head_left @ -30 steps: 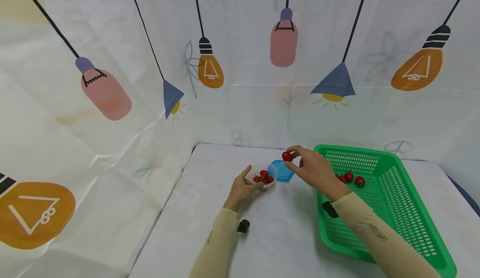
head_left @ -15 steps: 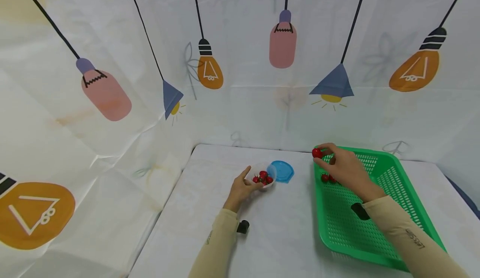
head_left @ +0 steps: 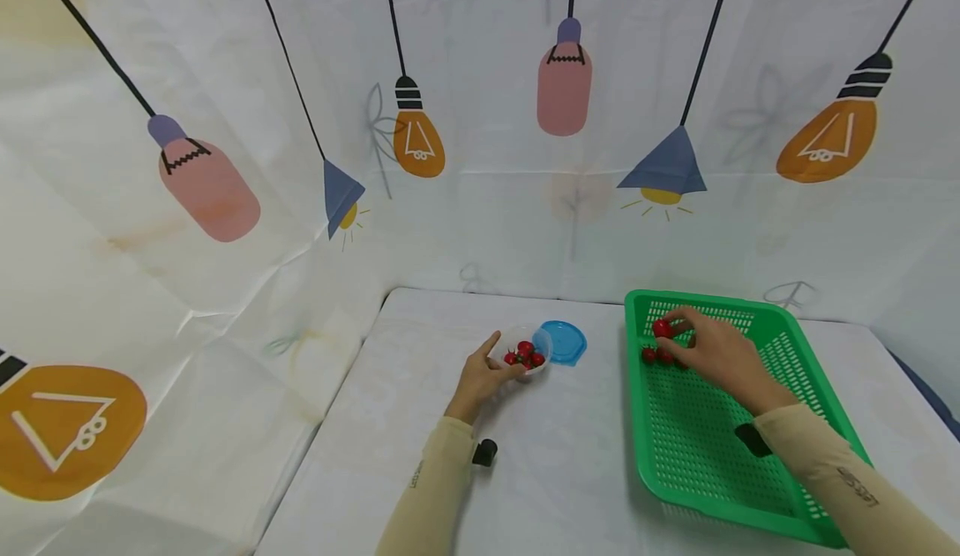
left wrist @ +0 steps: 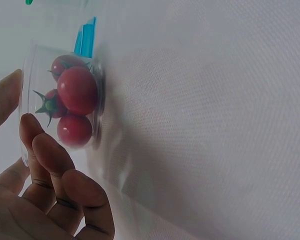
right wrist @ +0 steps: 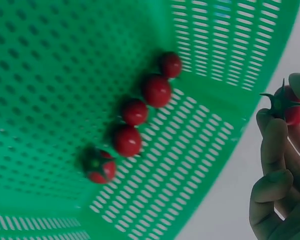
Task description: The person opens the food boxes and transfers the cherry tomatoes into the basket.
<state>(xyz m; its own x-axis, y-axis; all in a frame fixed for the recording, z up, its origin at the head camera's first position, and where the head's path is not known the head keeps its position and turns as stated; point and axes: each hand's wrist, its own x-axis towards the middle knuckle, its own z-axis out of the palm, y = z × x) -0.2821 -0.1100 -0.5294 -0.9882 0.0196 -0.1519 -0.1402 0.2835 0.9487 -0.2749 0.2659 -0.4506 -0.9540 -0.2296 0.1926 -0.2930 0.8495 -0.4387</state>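
My left hand (head_left: 482,379) holds a small clear plastic cup (left wrist: 39,67) on the white table, thumb and fingers around its rim. Inside it lie several red cherry tomatoes (left wrist: 78,91), some with green stems. Over the far left part of a green basket (head_left: 705,448), my right hand (head_left: 718,354) pinches a single cherry tomato (right wrist: 296,114) between thumb and fingertips. Its green calyx shows in the right wrist view. Several more cherry tomatoes (right wrist: 156,91) lie in a row along the basket's slotted wall, partly behind the right hand in the head view.
A blue lid (head_left: 568,343) lies on the table just right of the cup. The basket takes up the table's right side, with a raised rim (head_left: 633,373). White sheeting (head_left: 480,206) printed with lamps hangs behind and to the left.
My right hand has moved right, from near the lid to over the basket, and then lower, with the cherry tomato in its fingers. The left hand and cup have stayed in place.
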